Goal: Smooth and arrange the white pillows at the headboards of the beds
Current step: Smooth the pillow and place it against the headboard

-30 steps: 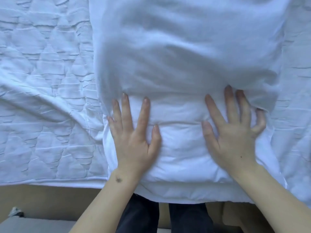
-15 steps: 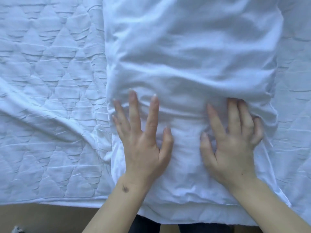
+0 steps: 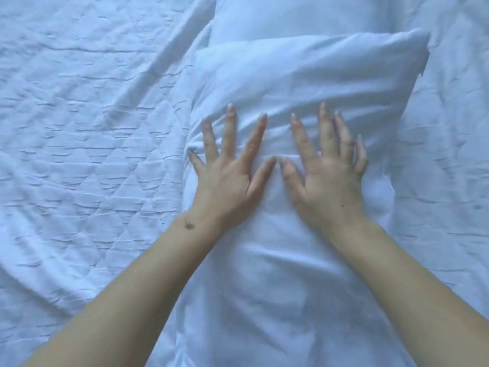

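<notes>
White cotton pillow [image 3: 304,83]: lies lengthwise on the bed, creased across the middle.
Left hand [image 3: 230,178]: flat, fingers spread, palm pressed on the pillow's left half.
Right hand [image 3: 328,178]: flat, fingers splayed, pressed beside it, thumbs nearly touching.
Quilted white bedspread [image 3: 79,154]: wrinkled, under and around the pillow.

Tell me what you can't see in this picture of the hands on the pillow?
- Head view: the near end of the pillow runs off the bottom edge.
- The second pillow behind it is cut by the top edge.
- The palms of the left hand and right hand face down, hidden.
- No headboard shows; the quilt fills the frame.
- Everything is slightly blurred.
</notes>
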